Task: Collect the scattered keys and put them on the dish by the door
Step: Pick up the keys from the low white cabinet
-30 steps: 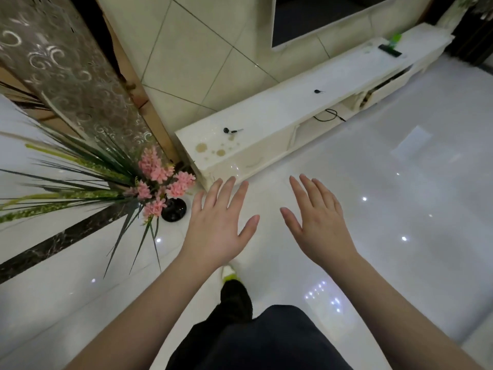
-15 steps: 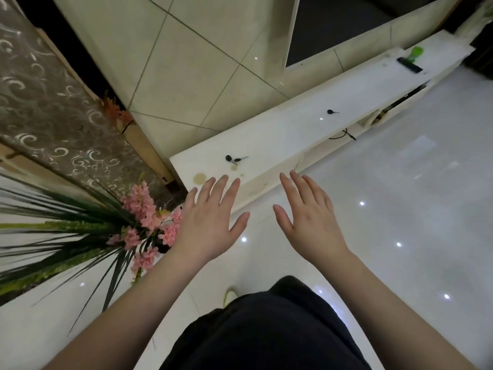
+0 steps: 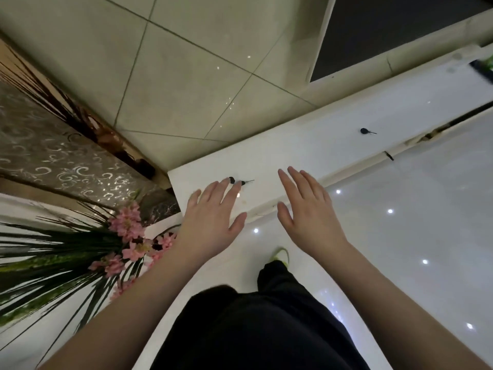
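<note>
Two black-headed keys (image 3: 241, 181) lie together on the near end of a long white cabinet top (image 3: 306, 150); the fingertips of my left hand (image 3: 213, 217) reach just up to them and partly cover them. My left hand is flat with fingers spread, holding nothing. My right hand (image 3: 306, 209) hovers open over the cabinet's front edge, to the right of those keys. A third black-headed key (image 3: 366, 131) lies alone farther right along the top. No dish is in view.
A plant with pink flowers (image 3: 128, 236) and long green leaves stands at the left, close to my left forearm. A tiled wall and a dark screen (image 3: 386, 30) rise behind the cabinet. Glossy white floor (image 3: 413, 222) spreads to the right. My dark trousers and a shoe (image 3: 280, 256) are below.
I have stepped closer to the cabinet. Both open hands have moved forward over its near end, and my left fingertips now reach the pair of keys.
</note>
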